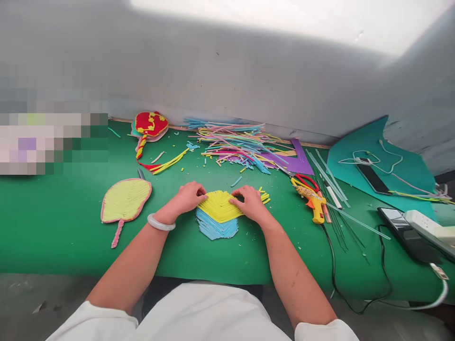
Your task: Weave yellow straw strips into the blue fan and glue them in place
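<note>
On the green table lies a fan-shaped panel of pipe cleaners, its upper part yellow (221, 208) in a V pattern and its lower part blue (217, 225). My left hand (190, 196), with a white bangle at the wrist, pinches the upper left edge of the yellow part. Opposite it, my right hand (250, 203) has thumb and finger closed at the yellow part's right edge. Loose yellow ends (265, 197) stick out behind the right hand. What sits between the fingertips is partly hidden.
A yellow-green hand fan (126, 201) lies at left, with a red fan (152, 124) behind. Loose pipe cleaners (234, 142) are heaped at the back. On the right are scissors (306, 182), a yellow glue gun (315, 206) with its cord, a phone (401, 232) and a power strip (424, 225).
</note>
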Available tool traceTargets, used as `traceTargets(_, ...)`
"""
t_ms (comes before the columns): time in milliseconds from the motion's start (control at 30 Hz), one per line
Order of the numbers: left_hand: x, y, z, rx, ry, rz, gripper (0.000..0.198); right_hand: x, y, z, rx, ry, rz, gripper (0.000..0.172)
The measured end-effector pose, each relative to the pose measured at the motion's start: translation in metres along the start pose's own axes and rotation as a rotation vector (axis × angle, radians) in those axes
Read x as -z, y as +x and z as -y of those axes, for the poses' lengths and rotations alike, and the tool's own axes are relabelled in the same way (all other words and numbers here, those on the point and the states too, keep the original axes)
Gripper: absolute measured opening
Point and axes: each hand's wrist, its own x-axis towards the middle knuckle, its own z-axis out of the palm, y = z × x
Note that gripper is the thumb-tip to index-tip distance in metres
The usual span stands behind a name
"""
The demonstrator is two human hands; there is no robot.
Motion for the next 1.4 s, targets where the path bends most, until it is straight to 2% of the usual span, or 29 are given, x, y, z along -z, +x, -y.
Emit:
traceTargets(233,-0.002,-0.001,0.000,0.008,-0.107,0.011,0.012,0.001,0.001,0.004,-0.054,0.079,-0.006,0.012)
traceTargets(367,0.002,-0.006,-0.003,0.016,-0.258,0.064,0.020,0.005,-0.001,0.007,-0.073,0.218,0.001,0.015)
traceTargets(567,0.009,-0.009,-0.006,0.011,-0.499,0.113,0.041,0.011,-0.005,0.013,-0.102,0.464,-0.019,0.028)
traceTargets(667,0.012,-0.008,-0.007,0.010,-0.598,0.126,0.049,0.014,-0.005,0.015,-0.102,0.536,-0.076,0.032)
traceTargets(867,0.014,-0.009,-0.011,0.009,-0.716,0.192,0.045,0.020,-0.005,0.019,-0.107,0.610,-0.196,0.034)
traceTargets(1200,0.012,-0.008,-0.009,0.046,-0.851,0.126,0.044,0.020,-0.005,0.020,-0.108,0.542,-0.322,0.039)
traceTargets(1367,0.010,-0.006,-0.011,0.052,-0.979,0.050,0.048,0.025,-0.011,0.025,-0.088,0.367,-0.588,0.042)
traceTargets(1400,0.011,-0.006,-0.011,0.050,-1.009,0.033,0.050,0.026,-0.013,0.027,-0.086,0.371,-0.607,0.045)
